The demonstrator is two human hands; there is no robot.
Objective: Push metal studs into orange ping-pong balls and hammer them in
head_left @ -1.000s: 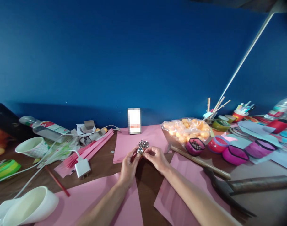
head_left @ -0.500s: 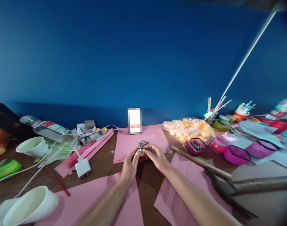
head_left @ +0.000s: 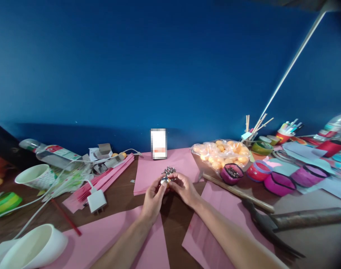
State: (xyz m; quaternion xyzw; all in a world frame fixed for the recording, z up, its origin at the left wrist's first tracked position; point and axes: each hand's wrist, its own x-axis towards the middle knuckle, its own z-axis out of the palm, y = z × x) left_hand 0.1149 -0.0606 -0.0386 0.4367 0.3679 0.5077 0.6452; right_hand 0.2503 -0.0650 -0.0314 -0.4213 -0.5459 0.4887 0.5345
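Note:
Both my hands meet over the middle of the desk. My left hand (head_left: 153,197) and my right hand (head_left: 184,189) pinch a small round object (head_left: 165,180), orange underneath and covered with shiny silver bits. Just behind the fingertips a little heap of silver pieces (head_left: 169,170) lies on a pink paper sheet (head_left: 150,168). More pink sheets (head_left: 109,235) lie under my forearms on the brown desk.
A bag of orange balls (head_left: 223,154) and a magenta cup of dark beads (head_left: 232,173) sit right. Coloured rings (head_left: 277,183), a wooden stick (head_left: 237,192) and a hammer (head_left: 299,218) lie further right. Left: a charger (head_left: 96,200), bottle (head_left: 51,153), paper cups (head_left: 33,175). A white bowl (head_left: 33,246) is at front left.
My hands have stayed together on the small ball and shifted it only slightly; the view has drifted a little to the right. Nothing else has moved.

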